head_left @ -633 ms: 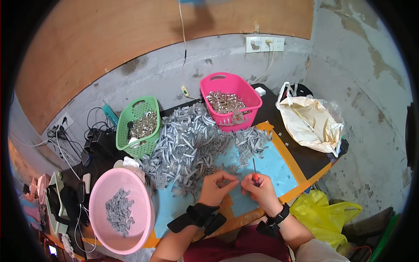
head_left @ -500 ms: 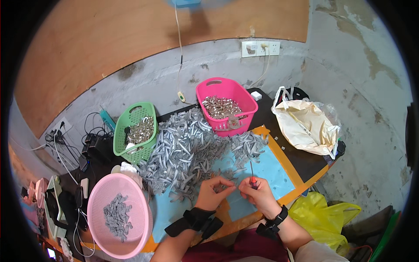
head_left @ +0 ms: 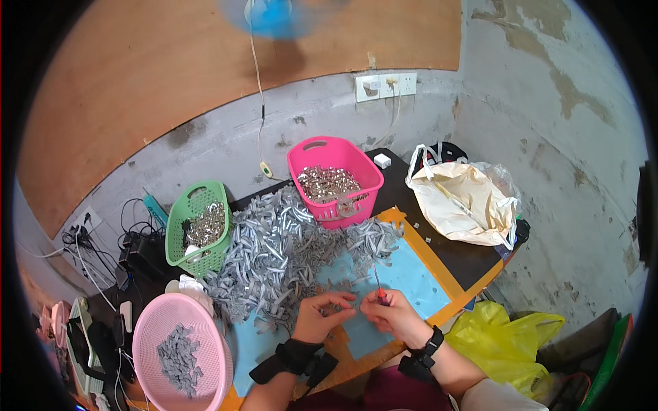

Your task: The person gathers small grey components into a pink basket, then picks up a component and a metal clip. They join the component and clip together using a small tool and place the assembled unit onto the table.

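My right hand (head_left: pixel 392 316) grips a screwdriver (head_left: pixel 382 294) with a red-and-dark handle, its thin shaft pointing away from me. To its left, my left hand (head_left: pixel 325 316) is half curled, with thumb and forefinger apart; I can make out no held piece, though the palm is partly hidden. Both hands are close together over the near edge of a blue sheet (head_left: pixel 418 281) bordered with orange tape. A large heap of grey, curved strip-like pieces (head_left: pixel 264 253) lies just beyond my left hand. A smaller cluster of them (head_left: pixel 373 238) sits past the screwdriver tip.
A pink basket (head_left: pixel 336 147) and a green basket (head_left: pixel 175 233) hold shiny metal parts at the back. Left of me, a light-pink colander (head_left: pixel 147 342) contains grey pieces. A cream bag (head_left: pixel 466 198) stands at right; a yellow plastic bag (head_left: pixel 504 342) is below the table edge.
My view has shifted, so the scene sits lower and further left. My left thumb and forefinger have parted from their near-pinch. The right hand still grips the screwdriver.
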`<control>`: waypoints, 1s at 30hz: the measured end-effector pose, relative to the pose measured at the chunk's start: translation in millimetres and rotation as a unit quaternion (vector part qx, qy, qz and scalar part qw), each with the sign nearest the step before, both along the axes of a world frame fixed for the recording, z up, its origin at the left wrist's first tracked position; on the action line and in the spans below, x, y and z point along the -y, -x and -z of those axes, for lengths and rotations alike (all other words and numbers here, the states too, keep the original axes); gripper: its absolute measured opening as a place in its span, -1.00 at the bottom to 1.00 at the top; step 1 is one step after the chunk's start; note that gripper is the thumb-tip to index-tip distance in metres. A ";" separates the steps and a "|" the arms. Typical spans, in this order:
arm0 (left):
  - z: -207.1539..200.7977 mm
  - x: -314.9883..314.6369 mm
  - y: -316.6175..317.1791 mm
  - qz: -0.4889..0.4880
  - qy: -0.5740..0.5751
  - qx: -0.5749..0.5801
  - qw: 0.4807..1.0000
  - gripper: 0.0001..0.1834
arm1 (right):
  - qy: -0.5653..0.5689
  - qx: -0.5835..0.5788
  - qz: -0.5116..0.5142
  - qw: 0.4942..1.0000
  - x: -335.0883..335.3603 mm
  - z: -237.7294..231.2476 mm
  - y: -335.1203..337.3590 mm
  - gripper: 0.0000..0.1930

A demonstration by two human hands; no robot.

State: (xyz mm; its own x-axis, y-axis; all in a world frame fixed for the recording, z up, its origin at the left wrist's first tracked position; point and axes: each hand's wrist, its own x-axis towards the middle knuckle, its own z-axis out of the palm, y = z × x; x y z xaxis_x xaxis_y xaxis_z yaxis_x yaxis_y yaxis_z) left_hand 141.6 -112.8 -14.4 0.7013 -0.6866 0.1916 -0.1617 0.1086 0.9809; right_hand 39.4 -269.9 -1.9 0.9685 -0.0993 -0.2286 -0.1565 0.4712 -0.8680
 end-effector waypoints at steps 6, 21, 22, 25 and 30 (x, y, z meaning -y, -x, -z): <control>-4.0 -0.8 -1.2 0.001 -0.019 -0.031 0.999 -0.86 | -0.019 -0.006 -0.004 1.000 1.8 -1.3 -1.8 -0.95; -11.5 -1.1 6.5 -0.015 -0.043 0.029 0.999 -0.78 | -0.013 -0.007 0.014 1.000 0.2 -1.6 -1.5 -0.97; -11.8 -0.4 7.6 -0.017 -0.045 0.031 0.998 -0.78 | 0.000 -0.008 0.023 1.000 1.0 -1.6 -1.9 -0.97; -12.4 0.0 9.5 -0.016 -0.052 0.039 0.998 -0.77 | 0.022 -0.002 0.036 0.999 1.7 0.3 -1.6 -0.97; -12.6 -1.2 10.2 -0.023 -0.059 0.056 0.996 -0.76 | 0.040 0.012 0.027 0.999 -1.0 1.5 -2.8 -0.98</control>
State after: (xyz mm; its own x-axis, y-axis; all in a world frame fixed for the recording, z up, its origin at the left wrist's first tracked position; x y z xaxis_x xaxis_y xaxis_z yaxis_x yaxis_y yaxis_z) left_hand 131.5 -111.6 -1.8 0.7114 -0.6766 0.1900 -0.2732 -0.0171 0.9618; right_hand 42.2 -268.8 -3.4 0.9661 -0.1686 -0.1953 -0.1121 0.4074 -0.9063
